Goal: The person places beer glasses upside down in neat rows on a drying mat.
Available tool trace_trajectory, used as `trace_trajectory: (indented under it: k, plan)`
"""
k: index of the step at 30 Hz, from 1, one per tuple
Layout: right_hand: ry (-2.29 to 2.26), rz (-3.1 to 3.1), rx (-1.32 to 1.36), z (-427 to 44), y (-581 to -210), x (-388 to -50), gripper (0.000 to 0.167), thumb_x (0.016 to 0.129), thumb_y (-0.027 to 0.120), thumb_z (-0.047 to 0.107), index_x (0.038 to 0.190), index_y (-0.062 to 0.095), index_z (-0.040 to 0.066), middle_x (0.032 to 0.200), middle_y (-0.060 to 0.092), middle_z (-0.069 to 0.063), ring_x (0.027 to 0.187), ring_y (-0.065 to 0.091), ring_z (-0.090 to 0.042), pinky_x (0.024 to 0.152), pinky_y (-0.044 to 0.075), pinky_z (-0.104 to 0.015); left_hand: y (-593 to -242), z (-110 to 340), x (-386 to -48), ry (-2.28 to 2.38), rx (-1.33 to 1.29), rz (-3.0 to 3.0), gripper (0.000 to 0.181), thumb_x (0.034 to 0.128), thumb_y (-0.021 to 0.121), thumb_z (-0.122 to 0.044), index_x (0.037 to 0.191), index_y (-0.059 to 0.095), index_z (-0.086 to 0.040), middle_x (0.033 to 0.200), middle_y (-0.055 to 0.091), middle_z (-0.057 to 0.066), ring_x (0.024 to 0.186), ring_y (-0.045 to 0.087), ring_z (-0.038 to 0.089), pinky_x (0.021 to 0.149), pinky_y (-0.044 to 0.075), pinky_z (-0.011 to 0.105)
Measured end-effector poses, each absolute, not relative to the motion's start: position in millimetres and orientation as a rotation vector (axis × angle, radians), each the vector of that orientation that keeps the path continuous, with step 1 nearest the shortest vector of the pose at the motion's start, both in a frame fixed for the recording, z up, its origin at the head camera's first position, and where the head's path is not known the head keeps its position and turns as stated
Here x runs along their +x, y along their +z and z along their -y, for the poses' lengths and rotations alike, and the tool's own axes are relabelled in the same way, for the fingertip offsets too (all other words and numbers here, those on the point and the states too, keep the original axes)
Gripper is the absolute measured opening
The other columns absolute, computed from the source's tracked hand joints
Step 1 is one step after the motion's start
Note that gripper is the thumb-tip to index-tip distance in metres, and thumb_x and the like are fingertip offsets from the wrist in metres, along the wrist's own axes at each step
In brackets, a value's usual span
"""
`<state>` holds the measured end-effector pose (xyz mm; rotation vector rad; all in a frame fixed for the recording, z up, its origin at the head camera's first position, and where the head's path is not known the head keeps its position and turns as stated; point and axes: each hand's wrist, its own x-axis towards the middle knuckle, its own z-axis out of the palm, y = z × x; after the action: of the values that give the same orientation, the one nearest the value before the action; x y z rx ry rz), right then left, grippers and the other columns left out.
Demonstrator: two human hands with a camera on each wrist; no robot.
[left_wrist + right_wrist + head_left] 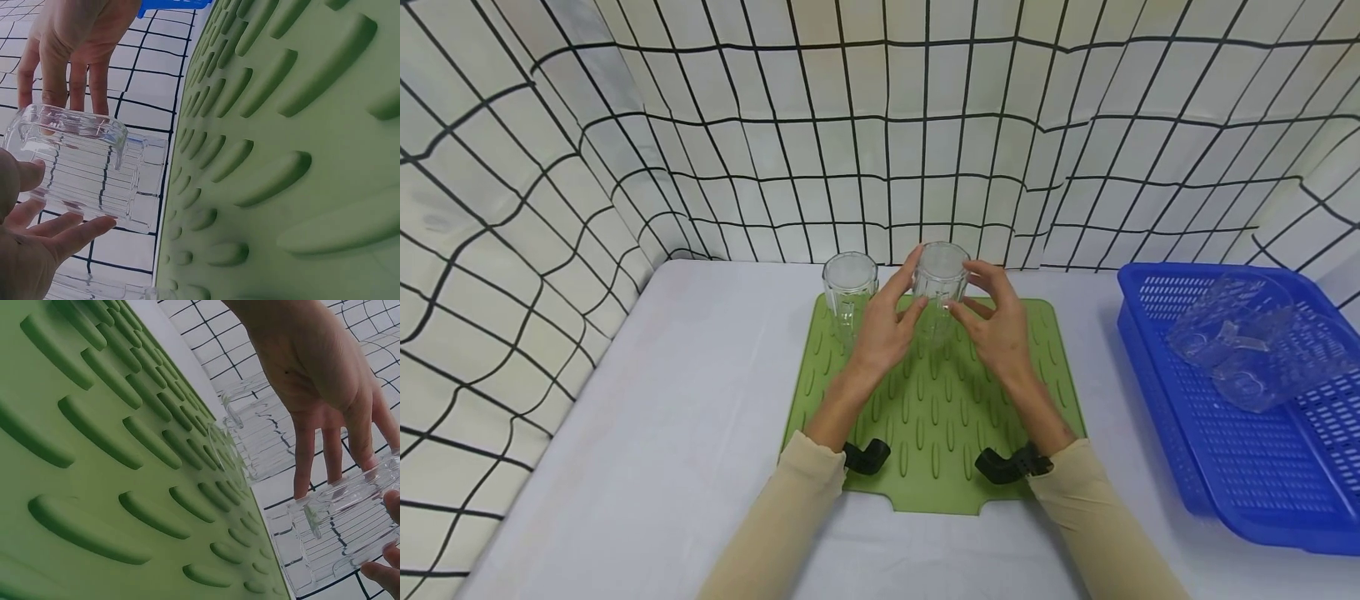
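Both hands hold one clear glass mug (942, 283) near the far edge of a green drying mat (925, 492). The left hand (880, 333) has its fingers and thumb around the mug's left side. Opposite it, the right hand (1002, 333) grips the right side with thumb and fingertips. In the left wrist view the mug (81, 159) lies between the two hands; whether its base touches the mat cannot be told. A second clear mug (850, 287) with a handle stands on the mat to the left, beside the left hand, and is also in the right wrist view (265, 440).
A blue perforated plastic basket (1165, 442) stands at the right, with clear glass mugs (1247, 342) lying in it. White cloth (647, 433) covers the table. Behind and to the left hangs a white sheet with black netting (917, 150). Black straps with mounts (867, 457) sit at the wrists.
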<state>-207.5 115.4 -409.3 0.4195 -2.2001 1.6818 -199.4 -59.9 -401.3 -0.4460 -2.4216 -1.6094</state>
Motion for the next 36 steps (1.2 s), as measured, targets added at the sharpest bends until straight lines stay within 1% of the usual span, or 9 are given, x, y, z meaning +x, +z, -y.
trace_trajectory:
  k: [9, 17, 24, 30, 36]
  plan:
    - [1.658, 2.228, 0.418, -115.0, -414.7, -208.0, 0.063, 0.088, 0.078, -0.005, 0.145, 0.053, 0.004, 0.151, 0.053, -0.015, 0.139, 0.057, -0.034, 0.106, 0.059, -0.037, -406.1, 59.2, -200.4, -1.605, -0.405, 2.439, 0.074, 0.1043, 0.059, -0.003, 0.165, 0.03, -0.033, 0.169, 0.038, 0.005, 0.147, 0.049, 0.038, 0.106, 0.057, 0.05]
    - [1.689, 2.24, 0.4, -113.9, -418.6, -208.0, 0.062, 0.089, 0.078, -0.001, 0.146, 0.053, 0.007, 0.151, 0.053, -0.013, 0.14, 0.056, -0.032, 0.108, 0.058, -0.036, -409.1, 58.9, -199.8, -1.612, -0.368, 2.461, 0.073, 0.1046, 0.059, -0.004, 0.164, 0.032, -0.036, 0.17, 0.035, 0.001, 0.148, 0.048, 0.037, 0.107, 0.056, 0.051]
    - [1.68, 2.247, 0.395, -113.3, -420.8, -208.0, 0.063, 0.089, 0.079, 0.0, 0.146, 0.054, 0.008, 0.152, 0.052, -0.011, 0.14, 0.057, -0.031, 0.107, 0.058, -0.034, -413.1, 58.9, -200.0, -1.617, -0.357, 2.467, 0.073, 0.1051, 0.058, -0.004, 0.163, 0.031, -0.039, 0.172, 0.032, -0.002, 0.15, 0.046, 0.034, 0.109, 0.055, 0.048]
    - [1.671, 2.269, 0.394, -112.1, -420.4, -208.0, 0.064, 0.089, 0.079, 0.0, 0.146, 0.053, 0.01, 0.153, 0.051, -0.011, 0.141, 0.056, -0.031, 0.107, 0.058, -0.036, -414.4, 59.2, -199.2, -1.62, -0.347, 2.47, 0.073, 0.1048, 0.058, -0.004, 0.164, 0.031, -0.037, 0.172, 0.032, 0.001, 0.151, 0.046, 0.034, 0.11, 0.055, 0.049]
    - [1.634, 2.28, 0.407, -111.4, -420.2, -206.9, 0.062, 0.089, 0.077, -0.003, 0.146, 0.053, 0.008, 0.152, 0.052, -0.013, 0.14, 0.056, -0.032, 0.106, 0.059, -0.037, -413.7, 58.9, -198.2, -1.606, -0.336, 2.488, 0.073, 0.1048, 0.058, -0.004, 0.164, 0.03, -0.036, 0.172, 0.032, 0.0, 0.15, 0.047, 0.033, 0.109, 0.056, 0.048]
